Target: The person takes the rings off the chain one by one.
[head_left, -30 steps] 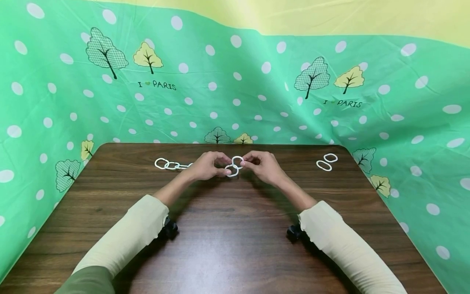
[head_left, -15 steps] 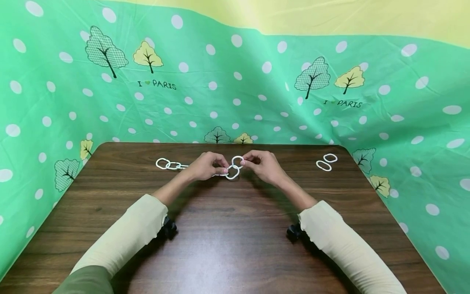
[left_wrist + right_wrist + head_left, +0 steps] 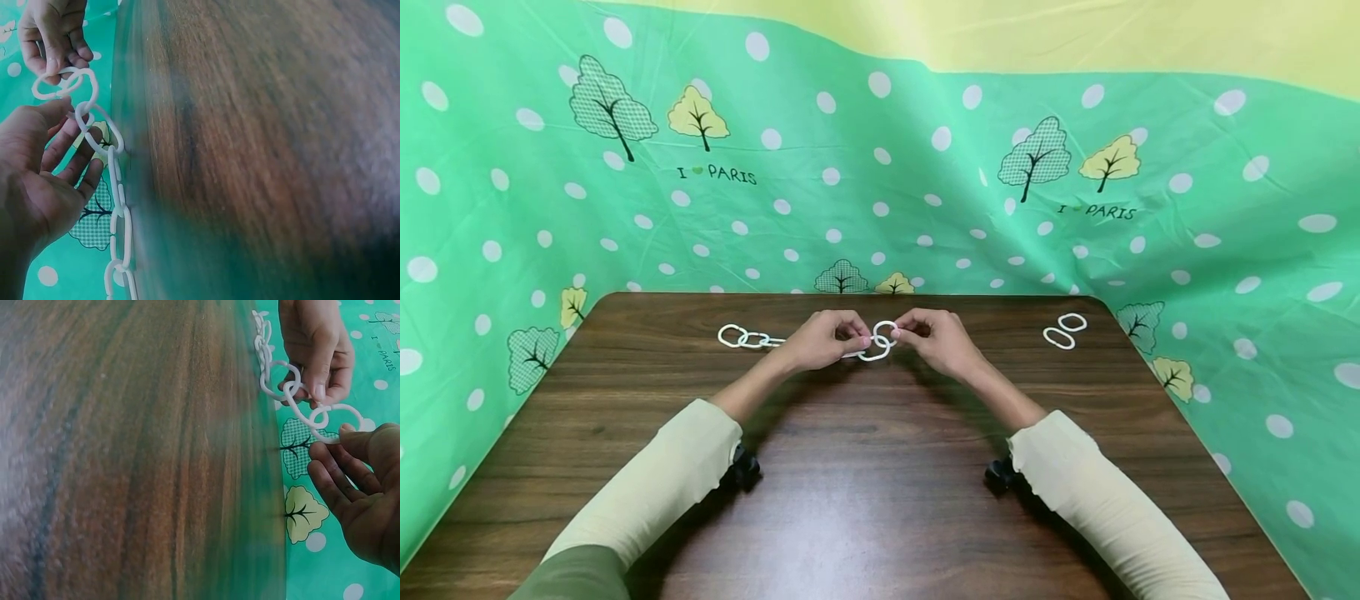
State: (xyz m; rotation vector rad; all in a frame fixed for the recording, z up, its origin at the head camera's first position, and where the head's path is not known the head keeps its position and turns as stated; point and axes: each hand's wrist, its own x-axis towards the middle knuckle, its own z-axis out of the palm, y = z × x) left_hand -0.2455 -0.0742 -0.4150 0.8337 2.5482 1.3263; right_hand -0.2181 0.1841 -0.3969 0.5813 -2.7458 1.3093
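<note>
A chain of white plastic links [image 3: 764,341] runs along the far part of the table, partly hidden behind my left hand [image 3: 823,340]. My left hand pinches the second link [image 3: 291,400] between thumb and fingertips, close to where it joins the end link. My right hand [image 3: 943,340] pinches the end link [image 3: 885,322] between thumb and forefinger. These two links are looped through each other, and the fingertips of both hands are close together. In the left wrist view, further links [image 3: 127,237] hang in a line below the left fingers.
Two loose white links, one nearer [image 3: 1054,328] and one farther [image 3: 1072,314], lie at the far right of the brown wooden table [image 3: 880,467]. A green dotted cloth [image 3: 880,183] hangs behind the table and along its sides.
My left thumb has shifted up and slightly right on the second link, toward the joint with the end link. The right hand stays nearly still, gripping the end link throughout.
</note>
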